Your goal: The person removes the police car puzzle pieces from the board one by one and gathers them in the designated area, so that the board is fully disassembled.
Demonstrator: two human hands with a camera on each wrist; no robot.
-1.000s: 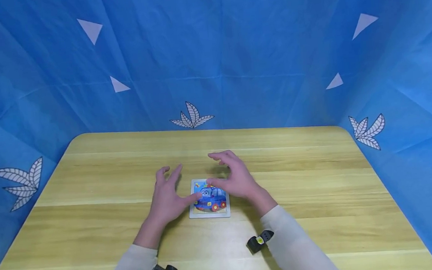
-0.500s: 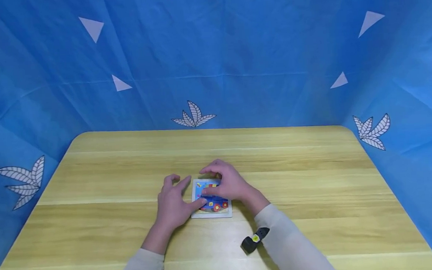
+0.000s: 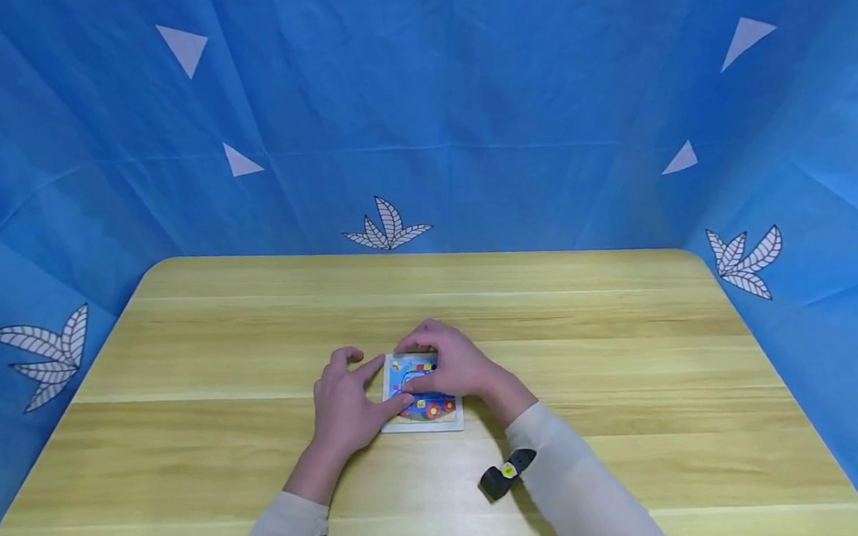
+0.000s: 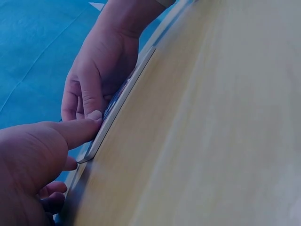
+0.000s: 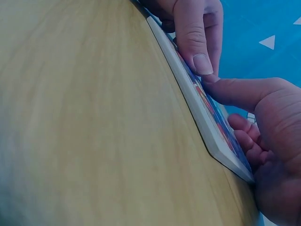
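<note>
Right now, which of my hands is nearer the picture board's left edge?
Left. Your left hand is at that left edge, its thumb reaching across it; your right hand is mostly over the board's right side.

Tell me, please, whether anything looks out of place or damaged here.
Nothing stands out: the white-framed picture lies flat and fairly straight on the table, and no spill shows. The left grip and right grip hide part of it, which I cannot judge.
</note>
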